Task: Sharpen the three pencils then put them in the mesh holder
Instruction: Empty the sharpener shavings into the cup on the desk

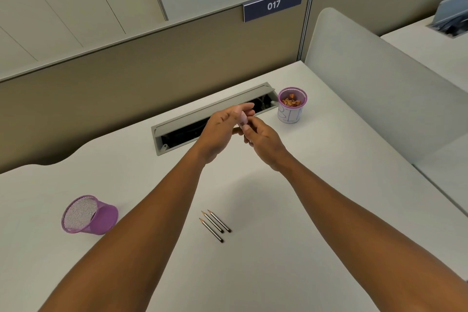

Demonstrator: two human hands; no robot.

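The white desk top (316, 185) carries everything. At its near left lies a purple wire-mesh holder (89, 215), tipped on its side, mouth toward the camera; light and springy, probably best taken by the rim. The left hand (221, 129) and right hand (263, 140) meet above the desk, pinching between them a small pale pink object (242, 119), maybe a sharpener. Three short dark pencils (215, 225) lie side by side, untouched; stiff, light, brittle at the tip, so grip mid-shaft
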